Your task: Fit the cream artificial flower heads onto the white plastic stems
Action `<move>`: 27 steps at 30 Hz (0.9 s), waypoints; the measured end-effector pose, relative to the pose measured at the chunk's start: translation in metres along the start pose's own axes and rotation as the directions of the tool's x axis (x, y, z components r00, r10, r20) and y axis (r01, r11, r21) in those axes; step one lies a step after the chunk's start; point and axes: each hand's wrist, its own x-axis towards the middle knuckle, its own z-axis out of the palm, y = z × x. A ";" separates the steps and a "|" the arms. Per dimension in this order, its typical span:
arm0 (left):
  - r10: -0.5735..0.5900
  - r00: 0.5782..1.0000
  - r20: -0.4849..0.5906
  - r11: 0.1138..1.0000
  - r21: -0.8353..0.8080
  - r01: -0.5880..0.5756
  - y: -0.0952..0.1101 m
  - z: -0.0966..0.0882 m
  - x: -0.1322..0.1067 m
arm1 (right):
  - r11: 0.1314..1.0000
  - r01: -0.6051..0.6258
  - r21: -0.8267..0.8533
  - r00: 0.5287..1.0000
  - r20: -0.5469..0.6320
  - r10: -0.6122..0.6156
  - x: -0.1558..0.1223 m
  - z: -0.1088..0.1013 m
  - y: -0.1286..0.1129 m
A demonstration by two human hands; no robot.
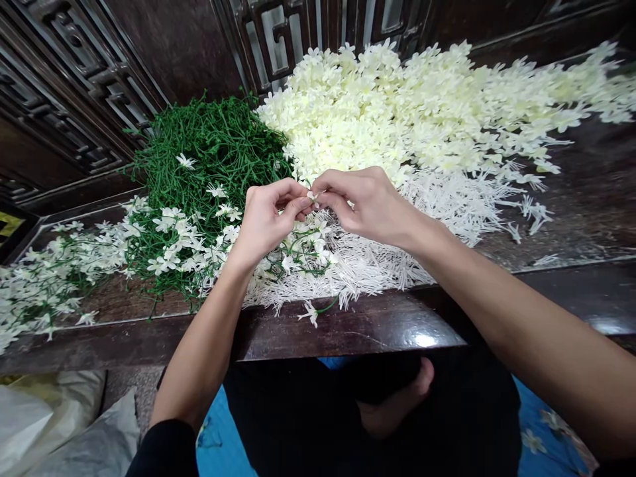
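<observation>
My left hand (pixel 265 218) and my right hand (pixel 365 202) meet above the dark wooden table (pixel 377 324), fingers pinched together on a small white artificial flower (pixel 312 196). A green stem with white flowers (pixel 298 248) hangs under my left hand. Behind the hands lies a big heap of cream flower heads (pixel 412 106). To the left is a pile of bare green stems (pixel 213 149). White plastic stamen pieces (pixel 377 258) are spread below my right hand.
Finished green sprigs with white flowers (pixel 59 265) lie along the table's left side. Dark carved wooden panels (pixel 74 79) stand behind. My crossed legs and a bare foot (pixel 397 404) are under the table edge, with white bags (pixel 59 430) at the lower left.
</observation>
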 end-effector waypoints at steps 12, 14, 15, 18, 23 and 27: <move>-0.068 0.996 -0.060 0.998 -0.023 0.066 0.008 -0.002 0.004 | 0.902 -0.262 0.343 0.954 -0.051 0.296 0.006 -0.006 0.001; -0.133 0.988 -0.083 0.989 -0.083 0.126 0.006 -0.002 0.005 | 0.897 -0.291 0.334 0.939 -0.079 0.334 0.007 -0.010 0.002; -0.175 0.979 -0.102 0.979 -0.126 0.162 0.005 -0.002 0.005 | 0.904 -0.281 0.322 0.942 -0.090 0.324 0.007 -0.011 0.002; -0.294 0.942 -0.160 0.935 -0.255 0.249 0.002 -0.001 0.007 | 0.942 -0.168 0.290 0.983 -0.027 0.184 0.006 -0.011 0.002; -0.320 0.933 -0.166 0.919 -0.294 0.263 -0.003 0.000 0.007 | 0.973 0.010 0.229 1.000 0.005 -0.012 0.004 0.001 0.001; -0.242 0.958 -0.154 0.952 -0.231 0.203 -0.005 0.001 0.005 | 0.983 -0.071 0.172 0.995 -0.062 0.083 0.006 0.000 0.004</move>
